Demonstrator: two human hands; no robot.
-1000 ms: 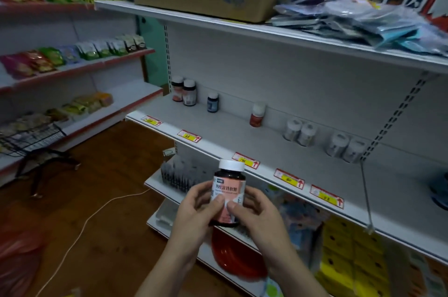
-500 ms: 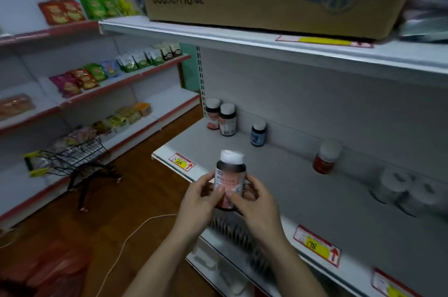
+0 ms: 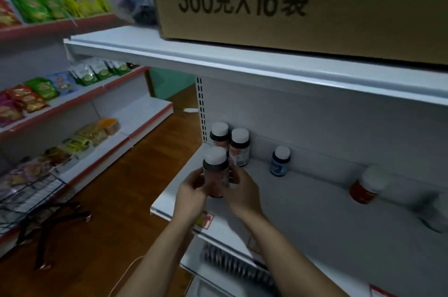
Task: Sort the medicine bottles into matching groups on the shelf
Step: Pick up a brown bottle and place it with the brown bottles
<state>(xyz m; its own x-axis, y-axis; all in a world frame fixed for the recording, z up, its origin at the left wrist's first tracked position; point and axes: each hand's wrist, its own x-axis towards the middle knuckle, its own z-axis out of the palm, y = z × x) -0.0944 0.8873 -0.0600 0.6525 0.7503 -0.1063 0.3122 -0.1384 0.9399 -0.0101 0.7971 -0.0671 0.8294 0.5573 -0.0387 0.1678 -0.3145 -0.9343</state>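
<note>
Medicine bottle (image 3: 215, 173) gripped over shelf's left end

The left hand (image 3: 191, 191) and right hand (image 3: 242, 190) curl round its dark, white-capped body, upright over the shelf (image 3: 303, 212). Just behind stand two matching bottles (image 3: 240, 147). A blue bottle (image 3: 280, 162) and a tilted orange bottle (image 3: 366, 187) sit farther right.

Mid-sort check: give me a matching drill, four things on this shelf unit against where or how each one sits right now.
Things:
1. held bottle
2. blue bottle
3. orange bottle
4. cardboard box

Places or states:
A. on the upper shelf
B. tilted, right of the blue one
C. gripped by left hand and right hand
D. upright, just right of the dark pair

Pairs: 1-C, 2-D, 3-B, 4-A.
</note>
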